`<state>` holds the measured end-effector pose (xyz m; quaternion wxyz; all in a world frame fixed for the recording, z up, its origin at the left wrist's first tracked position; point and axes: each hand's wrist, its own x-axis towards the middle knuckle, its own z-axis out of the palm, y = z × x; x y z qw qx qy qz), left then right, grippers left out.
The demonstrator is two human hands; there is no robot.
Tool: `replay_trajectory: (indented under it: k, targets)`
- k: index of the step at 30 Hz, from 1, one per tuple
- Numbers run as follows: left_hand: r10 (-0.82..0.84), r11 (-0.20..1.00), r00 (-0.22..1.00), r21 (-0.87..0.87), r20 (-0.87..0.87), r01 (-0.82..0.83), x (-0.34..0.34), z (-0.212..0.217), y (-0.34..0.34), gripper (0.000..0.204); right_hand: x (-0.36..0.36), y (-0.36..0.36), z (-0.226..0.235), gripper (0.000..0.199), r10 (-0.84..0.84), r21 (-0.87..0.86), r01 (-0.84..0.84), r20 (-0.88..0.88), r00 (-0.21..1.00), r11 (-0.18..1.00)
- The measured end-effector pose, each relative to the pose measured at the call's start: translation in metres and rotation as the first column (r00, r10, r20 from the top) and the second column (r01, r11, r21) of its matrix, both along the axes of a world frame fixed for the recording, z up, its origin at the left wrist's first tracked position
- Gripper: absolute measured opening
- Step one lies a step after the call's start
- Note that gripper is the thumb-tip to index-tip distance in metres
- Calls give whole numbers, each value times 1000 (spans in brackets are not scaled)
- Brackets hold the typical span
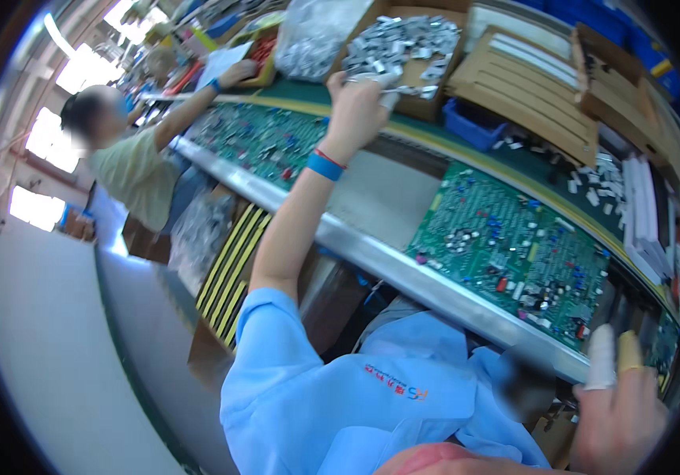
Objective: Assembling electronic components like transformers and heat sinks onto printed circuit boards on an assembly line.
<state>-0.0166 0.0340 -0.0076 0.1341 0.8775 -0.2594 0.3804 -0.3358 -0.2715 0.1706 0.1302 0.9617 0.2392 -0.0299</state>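
My left hand, with a blue band at the wrist, reaches to the near edge of a cardboard box full of small silvery metal pieces. Its fingers are bent, with something whitish at their tips; what they hold, if anything, I cannot make out. My right hand is low at the far right, near the rail, with fingers stretched out and seemingly nothing in them. White and yellow covers sit on two of its fingertips. Between my hands, a green circuit board crowded with components lies on the line.
A metal rail edges the line in front of me. Another circuit board lies to the left, where a co-worker reaches toward a yellow bin. Beyond the line are a blue bin, loose metal pieces and cardboard.
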Motion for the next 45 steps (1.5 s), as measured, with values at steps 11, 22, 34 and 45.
replay_trajectory:
  k: [11, 22, 34, 45]
  targets:
    - [209, 921, 889, 387, -406, -40, 182, -31, 10, 28, -115, -185, -116, 36, -901, 487, 855, -267, 341, 179]
    - [223, 617, 954, 787, -201, 21, 249, -41, 43, 43, -303, -262, -251, 34, -753, 57, 803, -392, -528, -593]
    - [324, 860, 904, 484, -278, -159, 168, -1, 128, 54, -274, -291, -452, 36, -997, 379, 923, 0, 72, 66]
    - [484, 862, 874, 195, -42, -468, -145, 22, 202, 39, -229, -266, -410, 43, -896, 718, 636, -41, 443, 282]
